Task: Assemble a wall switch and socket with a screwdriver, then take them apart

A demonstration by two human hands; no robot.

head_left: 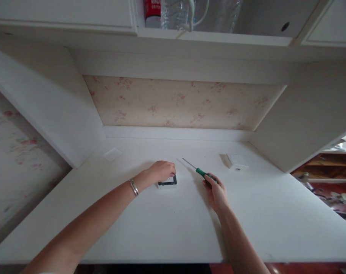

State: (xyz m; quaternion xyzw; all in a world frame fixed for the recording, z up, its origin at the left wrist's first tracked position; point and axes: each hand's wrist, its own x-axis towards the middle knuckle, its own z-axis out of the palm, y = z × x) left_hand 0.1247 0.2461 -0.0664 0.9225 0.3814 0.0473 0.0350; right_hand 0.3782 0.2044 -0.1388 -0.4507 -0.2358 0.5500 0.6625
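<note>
My right hand (217, 190) is wrapped round the green handle of a screwdriver (200, 172). Its thin metal shaft points up and to the left, clear of the box. My left hand (162, 171), with a silver bracelet (134, 187) on the wrist, reaches over a small white box with a dark frame on top (167, 183). The fingers are curled together at the box's far right corner; whatever they pinch is too small to make out. The hand hides the box's far left part.
On the white desk (150, 228) lie a flat white square plate (112, 154) at the left and a white block-like piece (237, 161) at the right, with a small dark bit beside it. Side panels flank the desk. An overhead shelf (212, 40) holds plastic bottles (174, 15) and a white cable (192, 15).
</note>
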